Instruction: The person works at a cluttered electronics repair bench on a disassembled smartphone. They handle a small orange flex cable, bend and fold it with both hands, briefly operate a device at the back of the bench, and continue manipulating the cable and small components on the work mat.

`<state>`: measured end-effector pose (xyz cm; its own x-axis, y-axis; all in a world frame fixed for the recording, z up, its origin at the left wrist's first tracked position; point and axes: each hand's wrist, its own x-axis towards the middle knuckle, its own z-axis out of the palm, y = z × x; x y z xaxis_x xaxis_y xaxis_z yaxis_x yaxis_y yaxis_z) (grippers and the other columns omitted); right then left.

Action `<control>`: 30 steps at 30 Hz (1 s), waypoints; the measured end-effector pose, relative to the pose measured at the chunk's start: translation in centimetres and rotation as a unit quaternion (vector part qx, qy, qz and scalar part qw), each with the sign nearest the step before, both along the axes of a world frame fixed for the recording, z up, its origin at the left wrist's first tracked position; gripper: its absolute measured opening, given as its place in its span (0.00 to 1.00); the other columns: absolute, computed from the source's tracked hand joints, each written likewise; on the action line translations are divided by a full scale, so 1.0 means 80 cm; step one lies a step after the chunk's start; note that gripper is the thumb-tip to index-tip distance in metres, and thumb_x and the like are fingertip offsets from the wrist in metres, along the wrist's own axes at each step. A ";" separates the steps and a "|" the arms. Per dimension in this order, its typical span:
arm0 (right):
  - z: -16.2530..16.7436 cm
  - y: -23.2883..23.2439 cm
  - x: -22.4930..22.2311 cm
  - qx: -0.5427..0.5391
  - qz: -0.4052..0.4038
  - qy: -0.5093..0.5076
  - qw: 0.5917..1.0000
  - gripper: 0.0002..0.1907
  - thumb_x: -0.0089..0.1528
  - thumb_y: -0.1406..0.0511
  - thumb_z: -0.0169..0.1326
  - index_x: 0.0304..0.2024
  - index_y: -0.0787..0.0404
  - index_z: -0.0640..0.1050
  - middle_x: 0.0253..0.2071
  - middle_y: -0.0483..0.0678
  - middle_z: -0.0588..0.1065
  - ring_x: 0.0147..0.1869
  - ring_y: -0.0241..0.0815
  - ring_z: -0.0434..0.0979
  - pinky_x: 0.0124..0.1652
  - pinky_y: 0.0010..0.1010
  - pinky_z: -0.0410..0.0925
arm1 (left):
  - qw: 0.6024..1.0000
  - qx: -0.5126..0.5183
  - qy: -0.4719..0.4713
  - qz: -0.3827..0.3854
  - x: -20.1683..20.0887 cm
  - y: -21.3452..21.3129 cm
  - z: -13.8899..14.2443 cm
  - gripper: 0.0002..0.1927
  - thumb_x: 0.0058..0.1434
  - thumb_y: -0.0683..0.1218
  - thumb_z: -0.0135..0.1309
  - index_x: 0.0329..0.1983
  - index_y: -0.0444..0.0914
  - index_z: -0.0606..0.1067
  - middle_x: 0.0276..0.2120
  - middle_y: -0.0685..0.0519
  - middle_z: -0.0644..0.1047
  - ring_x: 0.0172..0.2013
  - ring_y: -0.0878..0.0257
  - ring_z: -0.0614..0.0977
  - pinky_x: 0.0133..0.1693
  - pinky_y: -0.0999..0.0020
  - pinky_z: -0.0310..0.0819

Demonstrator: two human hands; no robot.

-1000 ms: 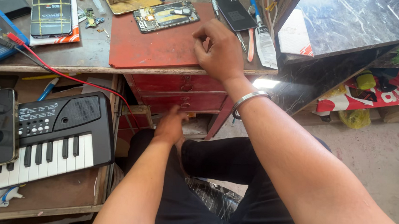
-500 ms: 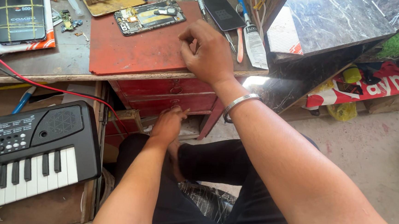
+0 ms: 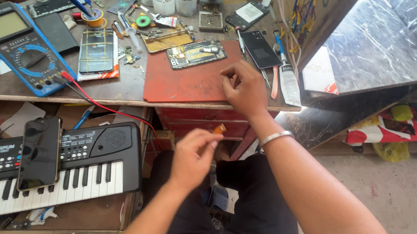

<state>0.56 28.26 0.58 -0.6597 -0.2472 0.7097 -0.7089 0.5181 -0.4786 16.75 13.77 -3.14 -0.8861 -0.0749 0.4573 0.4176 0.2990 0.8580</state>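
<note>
Pinching a small orange strip (image 3: 219, 129) between thumb and fingertips, the left hand (image 3: 192, 157) hovers below the tabletop (image 3: 128, 85) edge, above the person's lap. The strip sticks up from that grip, in front of the red drawers (image 3: 194, 118). The right hand (image 3: 243, 88) rests at the near right corner of the red mat (image 3: 186, 84), fingers curled and thumb pressed to forefinger; whether anything lies between them cannot be told. A metal bangle (image 3: 274, 138) circles that wrist. On the mat's far side lies an opened phone (image 3: 196, 53), with a dark phone (image 3: 260, 49) just right of it and a white tube (image 3: 288, 81) near the right hand. Further left sit a blue multimeter (image 3: 22, 48), its red lead (image 3: 103, 106) trailing off the edge. Lower left, a black phone (image 3: 40, 152) lies on a small keyboard (image 3: 85, 165).
</note>
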 end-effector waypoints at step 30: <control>0.036 -0.021 -0.070 -0.013 0.042 -0.258 0.965 0.06 0.58 0.72 0.63 0.38 0.62 0.84 0.37 0.43 0.78 0.32 0.28 0.76 0.31 0.20 0.69 | 0.958 -0.285 0.008 0.023 -0.233 -0.110 0.073 0.05 0.56 0.44 0.61 0.35 0.41 0.79 0.34 0.52 0.76 0.36 0.51 0.77 0.40 0.57 0.68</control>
<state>-5.01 26.58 3.46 -0.9052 -0.3018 0.2992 -0.4122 0.4520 -0.7911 -1.85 4.95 2.68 -0.8806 0.1525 0.4486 0.4042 0.7358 0.5433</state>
